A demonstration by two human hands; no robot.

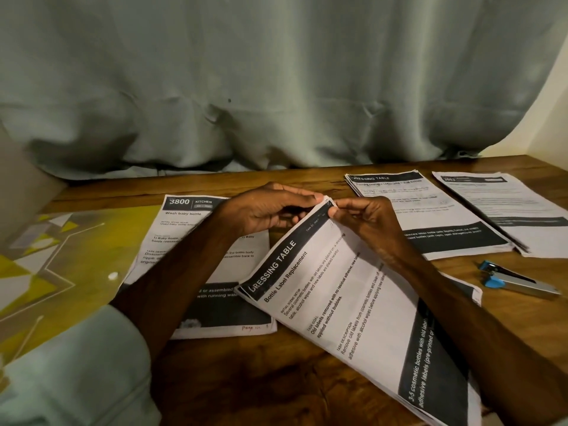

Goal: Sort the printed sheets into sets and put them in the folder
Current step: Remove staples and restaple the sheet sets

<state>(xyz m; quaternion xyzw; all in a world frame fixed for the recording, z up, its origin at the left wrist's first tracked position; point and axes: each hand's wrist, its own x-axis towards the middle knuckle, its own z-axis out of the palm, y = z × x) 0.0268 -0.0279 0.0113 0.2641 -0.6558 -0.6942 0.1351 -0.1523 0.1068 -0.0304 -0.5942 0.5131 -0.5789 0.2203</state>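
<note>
A set of printed sheets headed "DRESSING TABLE – Bottle Label Replacement" (353, 305) lies turned at an angle in front of me. My left hand (270, 210) and my right hand (359, 219) both pinch its far top corner, fingertips almost meeting. Under my left forearm lies a sheet headed "3800 KITCHEN – Wash baby bottle" (184, 216). Two more stacks rest at the back right: another "DRESSING TABLE" set (430, 216) and a further printed set (516, 210). The yellow patterned folder (61, 265) lies at the left.
A blue and metal stapler (516, 279) sits on the wooden table (252, 373) to the right. A grey-green curtain (276, 87) hangs along the table's far edge. A grey flap (21, 192) rises at the far left.
</note>
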